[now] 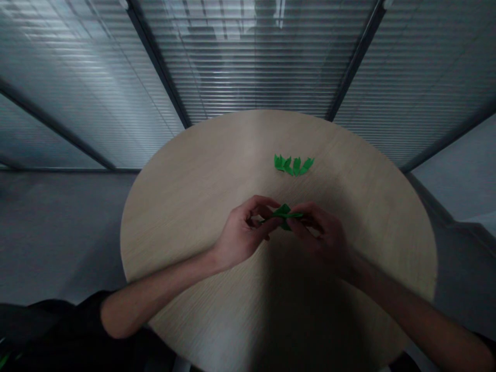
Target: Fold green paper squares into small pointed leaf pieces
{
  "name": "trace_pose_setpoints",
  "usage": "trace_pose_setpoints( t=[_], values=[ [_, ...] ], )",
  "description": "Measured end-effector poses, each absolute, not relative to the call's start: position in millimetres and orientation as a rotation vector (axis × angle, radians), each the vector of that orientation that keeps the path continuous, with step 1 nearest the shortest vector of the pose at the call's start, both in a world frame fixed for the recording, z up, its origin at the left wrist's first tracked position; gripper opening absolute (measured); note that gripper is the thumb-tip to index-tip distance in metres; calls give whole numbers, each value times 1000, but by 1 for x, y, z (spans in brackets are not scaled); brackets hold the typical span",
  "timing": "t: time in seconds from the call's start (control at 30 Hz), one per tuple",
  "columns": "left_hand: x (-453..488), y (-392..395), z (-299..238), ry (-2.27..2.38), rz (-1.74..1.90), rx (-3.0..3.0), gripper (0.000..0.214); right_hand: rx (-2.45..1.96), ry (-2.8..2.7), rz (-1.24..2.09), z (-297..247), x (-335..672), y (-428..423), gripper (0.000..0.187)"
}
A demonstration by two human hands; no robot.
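Okay so here's the setup: two bare hands working right over a big round wood-look surface (217, 165), pale tan with a fine grain. The left hand (242, 232) and right hand (320, 232) are close together near the middle of the table, both holding one small folded green paper piece (284, 217). The piece sits between them, with its pointy bits sticking out above and below the fingers.

The left fingers (263, 202) are curled in tight on its left side, and the right fingers (306, 209) pinch in narrow from the other side. Hard to tell exactly how the paper's folded, since the fingers cover a lot of it.

Just ahead of the hands, a little to the right, there's a small row of pointed green paper pieces (293, 165) lying flat on the surface, bunched up side by side and touching. They're well apart from the hands.

Both forearms come in from the bottom corners, and there's a dark sleeve (77, 315) at the lower left. Behind the table there's gray floor (58, 243) and glass walls with slatted blinds (248, 62).
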State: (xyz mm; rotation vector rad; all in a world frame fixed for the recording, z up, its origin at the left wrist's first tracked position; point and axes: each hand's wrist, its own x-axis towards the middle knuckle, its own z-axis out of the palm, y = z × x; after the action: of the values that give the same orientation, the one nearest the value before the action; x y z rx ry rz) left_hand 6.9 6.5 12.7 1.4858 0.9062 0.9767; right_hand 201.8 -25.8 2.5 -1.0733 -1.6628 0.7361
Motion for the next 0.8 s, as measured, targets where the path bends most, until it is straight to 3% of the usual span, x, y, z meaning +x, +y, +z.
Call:
trace_pose_setpoints(
  t=[0.2, 0.37, 0.47, 0.8],
  values=[
    [2, 7, 7, 873, 987, 1643, 31, -985, -1621, 769, 5, 204, -24, 9],
    [-3, 13, 9, 838, 1273, 2100, 34, -926, -1560, 855, 7, 206, -24, 21],
    [-4, 16, 11, 669, 1269, 2198, 35, -890, -1503, 953, 4, 206, -23, 28],
    [-3, 16, 10, 486, 1122, 2169, 26, -856, -1469, 1137, 1, 210, -20, 22]
  ],
)
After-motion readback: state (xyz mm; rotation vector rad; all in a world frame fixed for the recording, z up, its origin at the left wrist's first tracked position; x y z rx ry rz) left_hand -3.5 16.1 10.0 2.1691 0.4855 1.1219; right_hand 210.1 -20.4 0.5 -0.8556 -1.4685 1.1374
